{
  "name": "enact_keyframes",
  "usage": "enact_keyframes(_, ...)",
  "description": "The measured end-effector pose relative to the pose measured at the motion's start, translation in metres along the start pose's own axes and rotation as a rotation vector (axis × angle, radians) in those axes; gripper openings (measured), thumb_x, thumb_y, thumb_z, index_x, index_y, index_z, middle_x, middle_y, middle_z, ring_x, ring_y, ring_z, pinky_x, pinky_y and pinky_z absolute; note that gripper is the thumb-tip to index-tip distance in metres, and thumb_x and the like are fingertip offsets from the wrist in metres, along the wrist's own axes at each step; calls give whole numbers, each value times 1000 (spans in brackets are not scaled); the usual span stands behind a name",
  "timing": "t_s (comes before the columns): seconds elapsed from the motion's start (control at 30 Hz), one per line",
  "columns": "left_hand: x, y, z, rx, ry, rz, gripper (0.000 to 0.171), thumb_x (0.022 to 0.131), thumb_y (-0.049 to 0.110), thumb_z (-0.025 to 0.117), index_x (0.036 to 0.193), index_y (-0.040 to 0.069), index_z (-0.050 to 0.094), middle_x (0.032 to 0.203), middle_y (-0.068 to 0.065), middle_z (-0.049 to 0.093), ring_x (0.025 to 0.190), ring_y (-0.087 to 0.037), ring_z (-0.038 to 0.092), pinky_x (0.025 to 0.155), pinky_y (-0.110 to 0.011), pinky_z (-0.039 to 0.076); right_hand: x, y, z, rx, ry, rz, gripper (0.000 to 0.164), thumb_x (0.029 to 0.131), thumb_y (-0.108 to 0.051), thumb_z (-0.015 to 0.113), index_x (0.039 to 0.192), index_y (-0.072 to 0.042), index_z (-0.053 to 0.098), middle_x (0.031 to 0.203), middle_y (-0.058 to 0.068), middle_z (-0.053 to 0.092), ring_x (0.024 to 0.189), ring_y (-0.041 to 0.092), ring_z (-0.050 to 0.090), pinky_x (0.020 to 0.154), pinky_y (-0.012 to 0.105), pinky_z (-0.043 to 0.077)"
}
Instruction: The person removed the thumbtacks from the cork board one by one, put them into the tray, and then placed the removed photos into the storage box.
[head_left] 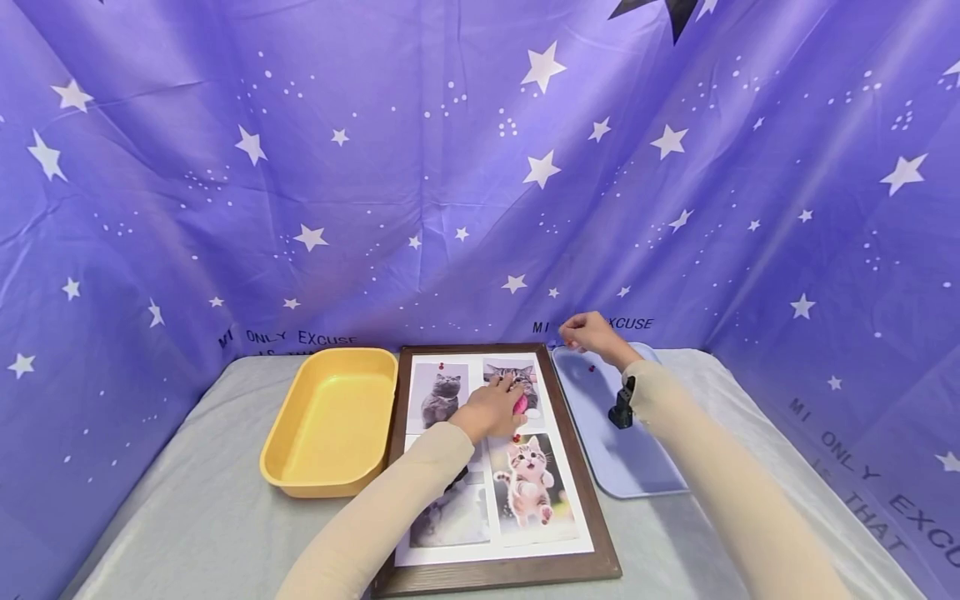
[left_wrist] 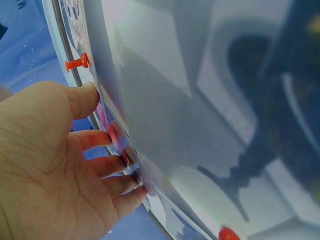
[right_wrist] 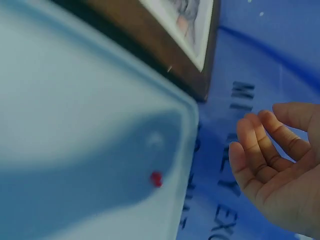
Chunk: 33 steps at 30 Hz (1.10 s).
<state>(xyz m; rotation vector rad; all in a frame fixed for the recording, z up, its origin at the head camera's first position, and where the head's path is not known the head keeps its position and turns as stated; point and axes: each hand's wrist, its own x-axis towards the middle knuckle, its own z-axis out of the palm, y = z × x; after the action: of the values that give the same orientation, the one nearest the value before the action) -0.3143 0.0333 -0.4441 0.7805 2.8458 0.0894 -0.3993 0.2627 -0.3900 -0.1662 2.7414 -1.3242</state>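
My left hand (head_left: 495,408) lies with its fingers extended over the tabby cat photo (head_left: 534,383) at the upper right of a brown-framed board (head_left: 600,533). In the left wrist view, its fingertips are at the photo's surface, near a red pushpin (left_wrist: 77,62). Raised over the far left corner of the blue tray (head_left: 637,467), my right hand (head_left: 596,333) has thumb and index finger together; a small red pushpin (head_left: 573,343) shows at its fingertips in the head view. In the right wrist view the fingers (right_wrist: 267,165) are bent, hiding it. One red pushpin (right_wrist: 156,179) lies in the tray.
A yellow tray (head_left: 330,425) stands left of the board. Red pushpins mark the grey cat photo (head_left: 442,400) and the leaping kitten photo (head_left: 531,492). A purple star-printed cloth (head_left: 420,200) hangs behind the grey-covered table (head_left: 195,517).
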Motion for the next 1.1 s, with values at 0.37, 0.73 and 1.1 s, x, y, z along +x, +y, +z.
enact_keyframes(0.37, 2, -1, 1, 12, 0, 2, 66, 105, 47, 49, 161, 18, 33, 169, -11, 26, 156, -34, 25, 124, -40, 35, 10, -19, 35, -6, -85, 0, 32, 101, -8, 59, 120, 17, 64, 93, 24, 72, 65, 9, 60, 59, 21, 50)
enact_keyframes(0.73, 1, 0, 2, 31, 10, 9, 66, 105, 47, 49, 161, 17, 34, 169, -11, 27, 155, -34, 27, 124, -39, 35, 18, -16, 47, -36, -119, -11, 30, 101, -9, 58, 117, 15, 67, 88, 23, 71, 66, 17, 63, 63, 31, 53)
enact_keyframes(1.1, 3, 0, 3, 47, 17, 2, 66, 104, 48, 51, 160, 17, 34, 168, -11, 27, 155, -34, 28, 123, -37, 36, 25, -13, 59, -131, -105, 18, 27, 101, -15, 60, 111, 8, 71, 83, 15, 72, 69, 15, 63, 65, 31, 54)
